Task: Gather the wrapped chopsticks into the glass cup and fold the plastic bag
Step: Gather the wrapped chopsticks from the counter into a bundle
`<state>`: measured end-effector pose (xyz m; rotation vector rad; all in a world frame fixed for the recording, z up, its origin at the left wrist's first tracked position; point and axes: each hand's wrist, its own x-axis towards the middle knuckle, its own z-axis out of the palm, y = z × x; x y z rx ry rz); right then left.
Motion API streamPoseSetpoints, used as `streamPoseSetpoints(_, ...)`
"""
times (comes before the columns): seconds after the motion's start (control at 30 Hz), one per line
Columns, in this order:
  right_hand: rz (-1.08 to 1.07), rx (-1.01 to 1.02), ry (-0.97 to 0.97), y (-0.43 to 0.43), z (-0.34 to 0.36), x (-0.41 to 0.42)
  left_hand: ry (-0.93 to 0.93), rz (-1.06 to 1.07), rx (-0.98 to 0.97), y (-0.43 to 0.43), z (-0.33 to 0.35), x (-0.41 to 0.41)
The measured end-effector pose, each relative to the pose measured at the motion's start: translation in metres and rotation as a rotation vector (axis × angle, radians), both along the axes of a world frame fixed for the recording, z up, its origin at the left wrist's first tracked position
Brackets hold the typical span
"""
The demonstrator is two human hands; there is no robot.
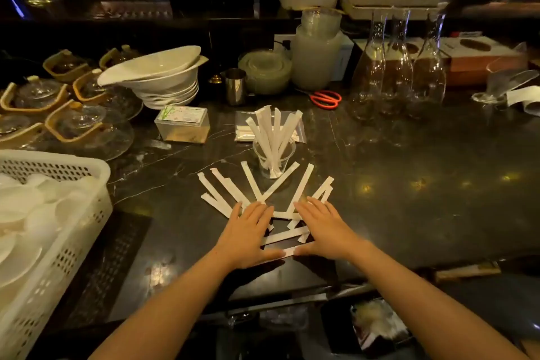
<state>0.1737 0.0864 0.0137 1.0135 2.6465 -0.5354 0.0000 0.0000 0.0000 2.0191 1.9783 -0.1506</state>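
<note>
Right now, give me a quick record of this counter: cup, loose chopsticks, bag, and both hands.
cup: upright on the counter, holding a fanned bunch of wrapped chopsticks
loose chopsticks: scattered flat in front of the cup, some under the hands
bag: lying flat behind the cup, not folded
left hand: palm down, fingers spread on the loose chopsticks
right hand: palm down, fingers spread on the loose chopsticks

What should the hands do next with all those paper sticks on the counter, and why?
Probably sweep both hands together to bunch the loose wrapped chopsticks into one bundle. They lie fanned out on the dark counter, and the left hand and right hand rest flat on either side of the pile. The glass cup just beyond already holds several.
</note>
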Motion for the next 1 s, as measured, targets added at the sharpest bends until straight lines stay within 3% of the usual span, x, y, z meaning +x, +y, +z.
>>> streamPoseSetpoints(0.73, 0.179, 0.141, -0.003, -0.006, -0.003, -0.012, -0.029, -0.122, 0.109, 0.011, 0.001, 0.011)
streamPoseSetpoints(1.0, 0.285, 0.349, -0.113, -0.020, -0.008, -0.012, 0.129, -0.277, 0.149, 0.005, -0.001, 0.025)
